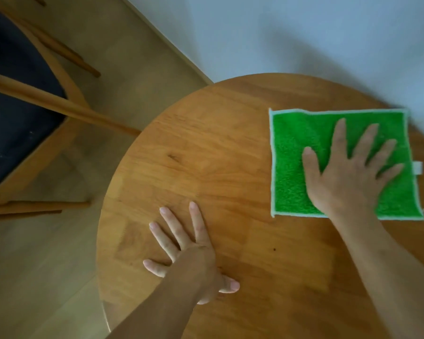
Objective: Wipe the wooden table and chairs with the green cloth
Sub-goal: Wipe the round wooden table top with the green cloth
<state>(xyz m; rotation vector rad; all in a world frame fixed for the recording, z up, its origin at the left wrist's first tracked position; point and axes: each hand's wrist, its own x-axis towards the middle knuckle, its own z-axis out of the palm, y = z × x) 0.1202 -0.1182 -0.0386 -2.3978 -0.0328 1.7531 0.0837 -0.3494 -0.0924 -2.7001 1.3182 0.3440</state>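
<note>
A round wooden table (206, 152) fills the middle and right of the view. A square green cloth (294, 152) with a pale border lies flat on its far right part. My right hand (348, 172) presses down on the cloth with its fingers spread and straight. My left hand (189, 250) rests flat on the bare wood near the table's left front, fingers spread, holding nothing. A wooden chair (66, 104) with a dark seat stands on the floor to the left of the table.
A pale wall (304, 33) runs close behind the table's far edge. Light wood floor (47, 277) shows to the left, between the chair and the table. A small white tag (417, 167) sticks out of the cloth's right edge.
</note>
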